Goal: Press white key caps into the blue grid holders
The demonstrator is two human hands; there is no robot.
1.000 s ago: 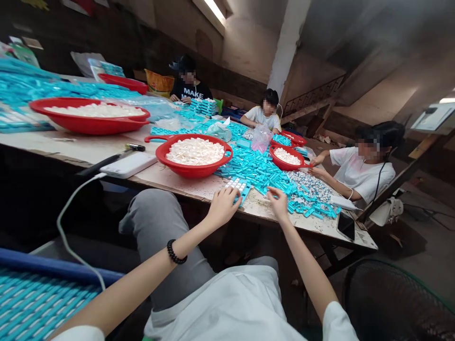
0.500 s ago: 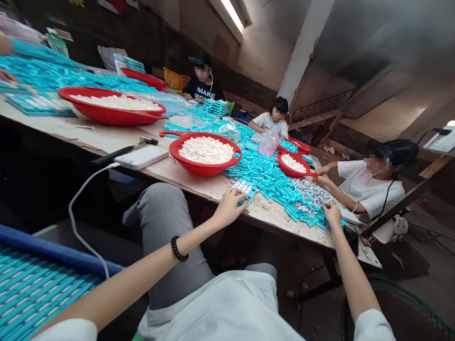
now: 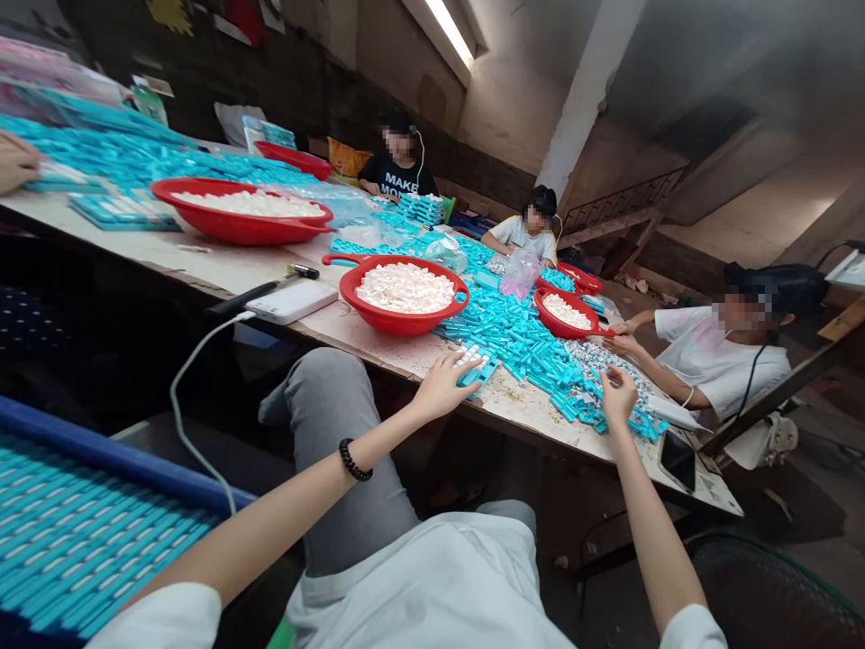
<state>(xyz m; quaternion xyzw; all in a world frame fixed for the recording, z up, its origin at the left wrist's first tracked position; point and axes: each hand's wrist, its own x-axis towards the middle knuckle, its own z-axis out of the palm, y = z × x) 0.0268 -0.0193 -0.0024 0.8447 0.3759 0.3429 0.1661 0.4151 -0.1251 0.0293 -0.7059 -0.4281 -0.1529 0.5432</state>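
Observation:
My left hand (image 3: 442,386) holds a blue tray with white pieces (image 3: 481,365) at the table's near edge, its fingers curled over the tray's side. My right hand (image 3: 618,394) is raised a little above the near right end of the pile of blue pieces (image 3: 510,329). Its thumb and fingers are bent together; whatever may be between them is too small to make out. Small white-and-dark bits (image 3: 595,362) lie just behind it. A red colander of white pieces (image 3: 405,293) stands beyond my left hand.
More red colanders (image 3: 243,212) (image 3: 566,313) stand on the table (image 3: 378,347). A white power bank (image 3: 293,301) with a cable lies left; a phone (image 3: 677,460) lies right. Several people sit around. A blue crate (image 3: 122,451) of blue strips is at lower left.
My right hand has lifted off the pile and moved slightly left, its fingers turned up. My left hand stays on the tray. The view has shifted, showing the phone more fully.

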